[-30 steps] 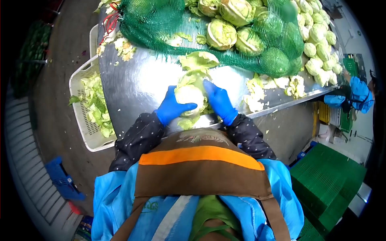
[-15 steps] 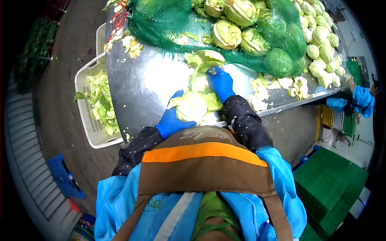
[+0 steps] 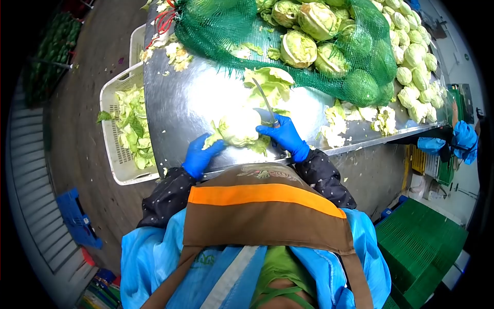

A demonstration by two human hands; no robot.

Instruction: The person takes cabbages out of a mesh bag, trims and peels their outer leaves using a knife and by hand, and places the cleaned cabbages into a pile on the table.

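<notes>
A pale green cabbage [image 3: 238, 126] rests near the front edge of the metal table, its outer leaves partly loose. My left hand [image 3: 202, 156], in a blue glove, grips a loose leaf on the cabbage's left side. In my blue-gloved right hand [image 3: 286, 136] is a knife [image 3: 263, 95] with a thin curved blade, pointing away from me and up to the left. The fingers of that hand are also close against the cabbage's right side. Just beyond the blade lie detached cabbage leaves [image 3: 272, 85].
A green mesh bag [image 3: 216, 36] with several cabbages lies across the back of the metal table [image 3: 175, 110]. More cabbages [image 3: 414, 56] are piled at right, with leaf scraps [image 3: 334, 126] nearer. A white crate [image 3: 110, 149] of leaves stands left. A co-worker's blue sleeve [image 3: 464, 139] shows far right.
The cabbage has turned and moved slightly away from me. My right hand has come back from the detached leaves to its side, and the knife blade now shows clearly. My left hand has shifted left.
</notes>
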